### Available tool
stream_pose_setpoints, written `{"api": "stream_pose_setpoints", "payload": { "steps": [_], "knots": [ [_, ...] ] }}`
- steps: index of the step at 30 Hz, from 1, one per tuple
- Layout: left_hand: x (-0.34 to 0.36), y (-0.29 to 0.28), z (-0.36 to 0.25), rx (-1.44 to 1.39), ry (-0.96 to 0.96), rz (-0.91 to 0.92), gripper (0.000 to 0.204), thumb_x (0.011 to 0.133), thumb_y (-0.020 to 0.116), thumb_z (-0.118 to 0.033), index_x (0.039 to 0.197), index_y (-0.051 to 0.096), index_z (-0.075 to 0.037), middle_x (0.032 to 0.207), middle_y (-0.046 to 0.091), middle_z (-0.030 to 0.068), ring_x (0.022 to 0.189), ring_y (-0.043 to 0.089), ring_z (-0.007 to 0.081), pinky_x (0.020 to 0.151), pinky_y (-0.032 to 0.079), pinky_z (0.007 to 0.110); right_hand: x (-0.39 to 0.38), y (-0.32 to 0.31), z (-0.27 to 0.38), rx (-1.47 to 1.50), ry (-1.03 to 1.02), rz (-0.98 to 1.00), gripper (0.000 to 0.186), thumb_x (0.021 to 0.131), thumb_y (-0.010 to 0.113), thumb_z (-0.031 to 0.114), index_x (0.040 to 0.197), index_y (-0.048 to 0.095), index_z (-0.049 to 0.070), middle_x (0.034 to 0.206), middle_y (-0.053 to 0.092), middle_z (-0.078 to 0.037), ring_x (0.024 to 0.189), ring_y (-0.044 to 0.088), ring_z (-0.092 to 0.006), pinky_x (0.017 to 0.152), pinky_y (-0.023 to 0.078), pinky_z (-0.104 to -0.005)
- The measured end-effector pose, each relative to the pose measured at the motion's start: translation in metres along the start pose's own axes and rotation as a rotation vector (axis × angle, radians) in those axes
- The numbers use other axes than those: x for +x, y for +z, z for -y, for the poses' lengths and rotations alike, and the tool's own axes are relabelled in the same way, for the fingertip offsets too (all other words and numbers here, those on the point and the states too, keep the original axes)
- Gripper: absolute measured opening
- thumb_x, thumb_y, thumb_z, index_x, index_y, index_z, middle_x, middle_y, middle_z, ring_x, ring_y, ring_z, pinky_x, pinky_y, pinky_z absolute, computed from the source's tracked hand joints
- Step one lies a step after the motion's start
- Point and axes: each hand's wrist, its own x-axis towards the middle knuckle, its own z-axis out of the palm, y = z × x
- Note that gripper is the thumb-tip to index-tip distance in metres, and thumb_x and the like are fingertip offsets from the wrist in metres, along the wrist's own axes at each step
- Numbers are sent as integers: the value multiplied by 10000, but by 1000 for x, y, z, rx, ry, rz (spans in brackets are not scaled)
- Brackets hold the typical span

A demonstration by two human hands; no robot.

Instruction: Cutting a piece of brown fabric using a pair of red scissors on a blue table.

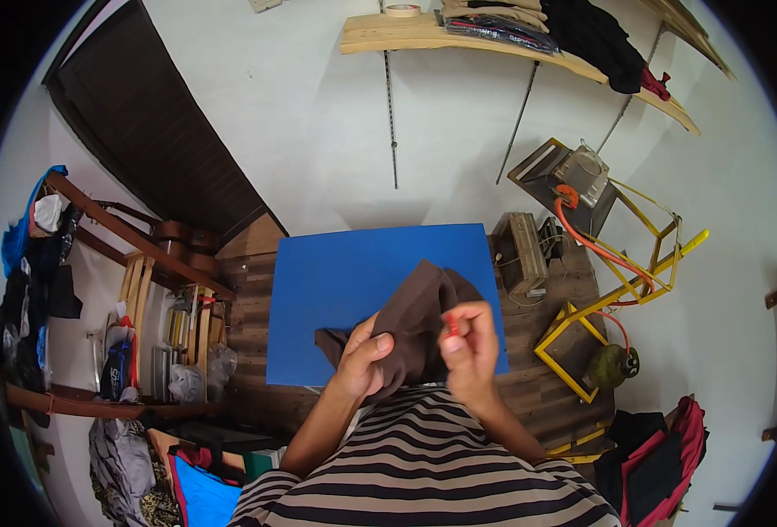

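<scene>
A dark brown piece of fabric [410,303], perhaps a garment, is bunched up over the near part of a blue tabletop [344,272]. My left hand [362,358] grips its left side, thumb on top and fingers beneath. One fold sticks up past the hand, and a loose end lies on the table to the left. Just right of the fabric, my right hand [472,347] is closed in a pinch on a small red tool [451,325]. Most of that tool is hidden by the fingers, so its exact kind does not show.
A yellow metal frame [573,351] with an orange hose and a green gas cylinder [612,364] stands to the right. Wooden racks with bags [186,382] line the left. Above hangs a wall shelf [388,35] with folded clothes. Garments [661,465] lie at lower right.
</scene>
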Motion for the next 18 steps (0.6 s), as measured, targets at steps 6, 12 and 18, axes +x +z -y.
{"api": "stream_pose_setpoints", "payload": {
  "steps": [6,12,18],
  "knots": [
    [-3,-6,-6,-32,-46,48,566,869,579,-203,1329,409,81,1274,528,171,1140,534,226,986,399,329,32,-18,5,189,376,-42,185,951,551,207,1018,526,37,641,363,85,523,283,5,457,232,-184],
    [-8,-9,-32,499,-152,-40,520,855,619,-239,1246,508,85,1282,521,176,1123,545,244,969,409,328,37,-19,-1,-153,328,-62,239,918,623,211,777,506,57,652,381,79,616,318,-13,527,272,-198],
    [-4,-10,-64,1022,-208,371,280,920,588,-176,1093,636,38,1244,550,144,1061,567,243,899,421,327,50,-33,-4,-72,336,-39,162,914,618,183,810,542,85,637,402,102,511,312,21,456,232,-175]
  ]
}}
